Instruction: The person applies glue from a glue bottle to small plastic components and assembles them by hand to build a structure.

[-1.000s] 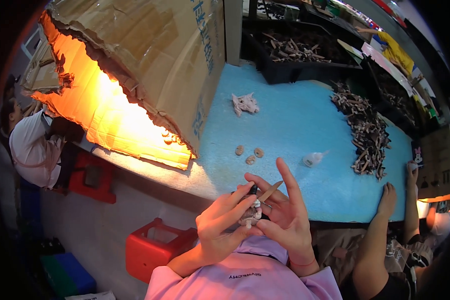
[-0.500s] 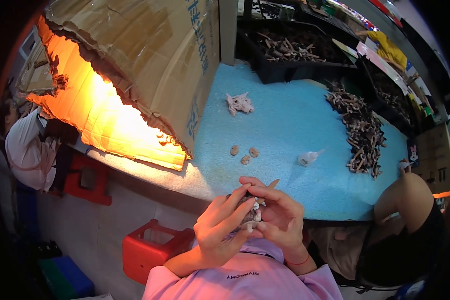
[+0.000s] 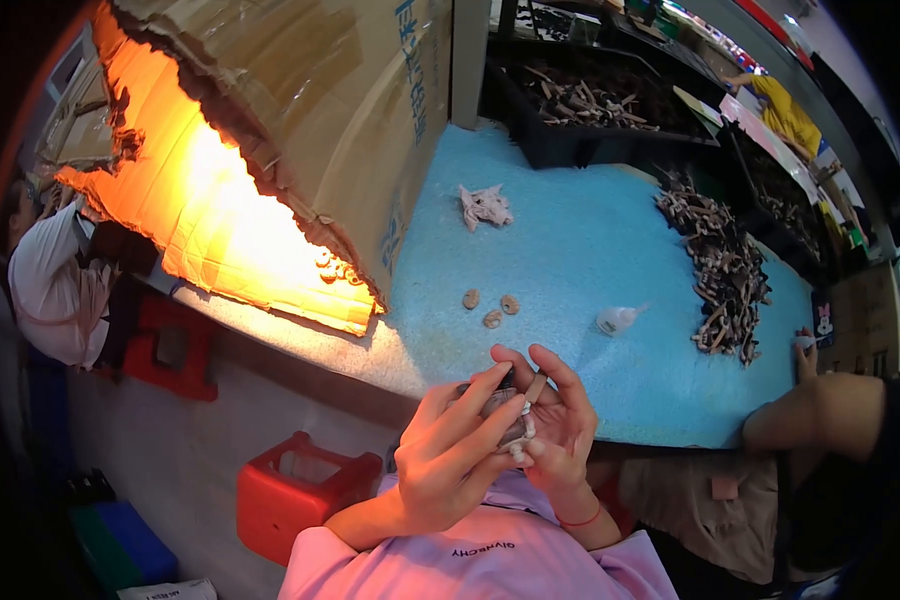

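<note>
A small grey-and-white figure [image 3: 510, 432] sits between both palms, close to the chest, probably for a near view. The left hand [image 3: 448, 447] grips it from 9 o'clock; the right hand [image 3: 564, 430] wraps it from 3 o'clock, seemingly to steady it. A tan strip [image 3: 536, 388] stands at its 1 o'clock; whether attached, I cannot tell. On the tabletop [image 3: 560, 265], three tan pieces [image 3: 510, 303] lie toward 12 and a white bottle [image 3: 618, 319] toward 1–2, likely for easy reach; a dark heap [image 3: 725, 270] spreads at 2.
</note>
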A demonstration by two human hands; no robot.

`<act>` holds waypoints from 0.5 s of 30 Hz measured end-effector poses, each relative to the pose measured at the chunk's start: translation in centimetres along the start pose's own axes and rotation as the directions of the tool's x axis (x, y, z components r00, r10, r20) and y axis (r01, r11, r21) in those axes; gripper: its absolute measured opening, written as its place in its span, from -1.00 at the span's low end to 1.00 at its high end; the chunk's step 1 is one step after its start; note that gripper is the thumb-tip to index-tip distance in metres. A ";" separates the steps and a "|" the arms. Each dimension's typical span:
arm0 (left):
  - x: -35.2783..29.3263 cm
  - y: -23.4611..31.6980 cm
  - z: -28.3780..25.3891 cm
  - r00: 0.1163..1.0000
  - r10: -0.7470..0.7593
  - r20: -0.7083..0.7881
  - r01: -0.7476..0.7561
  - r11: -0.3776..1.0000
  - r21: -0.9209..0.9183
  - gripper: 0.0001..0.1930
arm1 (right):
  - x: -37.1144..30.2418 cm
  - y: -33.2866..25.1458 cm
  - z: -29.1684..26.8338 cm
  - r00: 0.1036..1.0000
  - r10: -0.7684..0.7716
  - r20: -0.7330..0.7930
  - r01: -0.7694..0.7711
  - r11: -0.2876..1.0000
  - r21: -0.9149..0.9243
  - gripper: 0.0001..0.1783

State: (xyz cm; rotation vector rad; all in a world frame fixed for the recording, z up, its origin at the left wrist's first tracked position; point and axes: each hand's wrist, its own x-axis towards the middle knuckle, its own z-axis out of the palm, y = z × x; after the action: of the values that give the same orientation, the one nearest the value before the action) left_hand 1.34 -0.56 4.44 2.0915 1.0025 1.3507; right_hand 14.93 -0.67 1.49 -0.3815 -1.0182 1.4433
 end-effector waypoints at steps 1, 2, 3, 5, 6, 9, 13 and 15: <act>0.1 0.0 0.0 1.000 -0.002 -0.008 0.002 1.000 0.002 -0.48 | 0.0 0.2 0.0 1.000 -0.003 -0.025 0.004 0.999 0.052 -0.26; 0.1 0.1 0.1 1.000 0.020 -0.013 -0.020 1.000 0.024 -0.48 | -0.1 0.2 0.1 0.999 -0.005 -0.050 0.010 0.995 0.104 -0.26; 0.1 0.0 0.2 0.999 0.041 -0.015 -0.040 0.998 0.046 -0.49 | -0.1 0.3 0.1 0.999 0.001 -0.046 0.004 0.995 0.103 -0.26; 0.1 0.1 0.4 0.999 0.038 -0.021 -0.036 0.996 0.080 -0.50 | -0.1 0.4 0.2 0.993 0.035 -0.112 -0.020 0.991 0.134 -0.26; 0.2 0.2 0.5 0.999 0.040 -0.020 -0.037 0.993 0.113 -0.50 | -0.1 0.5 0.1 0.993 0.036 -0.112 -0.021 0.991 0.132 -0.26; 0.4 0.2 0.6 0.999 0.039 -0.020 -0.036 0.990 0.134 -0.52 | -0.2 0.5 -0.1 0.991 0.046 -0.125 -0.025 0.986 0.167 -0.26; 0.5 0.1 0.6 0.998 0.056 -0.027 -0.053 0.993 0.107 -0.52 | 0.0 0.4 -0.2 0.994 0.028 -0.107 -0.010 0.987 0.161 -0.25; 0.6 0.1 0.5 0.999 0.037 0.010 -0.038 0.991 0.127 -0.53 | 0.2 0.5 -0.2 0.994 0.025 -0.104 -0.007 0.986 0.168 -0.23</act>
State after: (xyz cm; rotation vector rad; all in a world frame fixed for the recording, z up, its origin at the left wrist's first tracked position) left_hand 2.00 -0.16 4.57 2.2171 1.0772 1.3270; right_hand 14.75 -0.36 1.10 -0.3408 -0.8035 1.4954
